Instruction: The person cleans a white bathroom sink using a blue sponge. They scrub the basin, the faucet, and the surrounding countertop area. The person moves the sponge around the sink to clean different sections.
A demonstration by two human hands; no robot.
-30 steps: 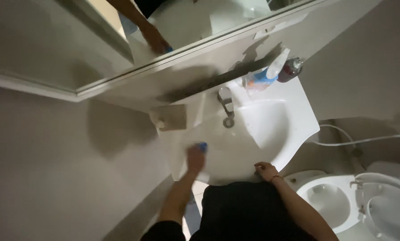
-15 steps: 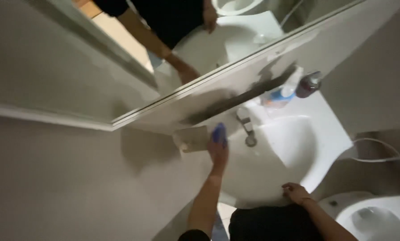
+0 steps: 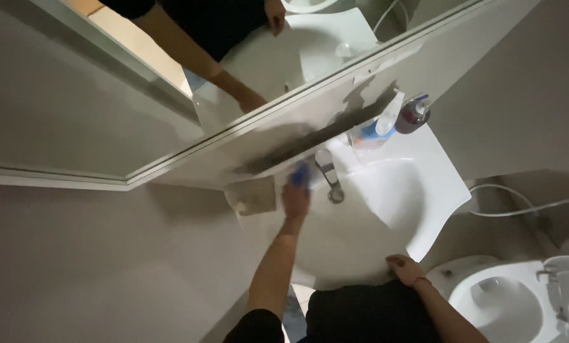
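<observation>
Since the earlier frame, I see my left hand (image 3: 295, 198) has carried the small blue cleaning cloth (image 3: 301, 173) from the front rim of the white ceramic washbasin (image 3: 386, 209) to its back ledge, just left of the chrome tap (image 3: 328, 174); the wiping now covers the rear strip under the wall mirror (image 3: 170, 82). Left hand is clenched on the cloth; right hand (image 3: 404, 268) lies flat, empty, on the front rim. Open room remains leftward toward the grey soap dish (image 3: 251, 195); rightward the tap, then the white spray bottle (image 3: 376, 127) and dark pump dispenser (image 3: 413, 114), crowd the ledge.
</observation>
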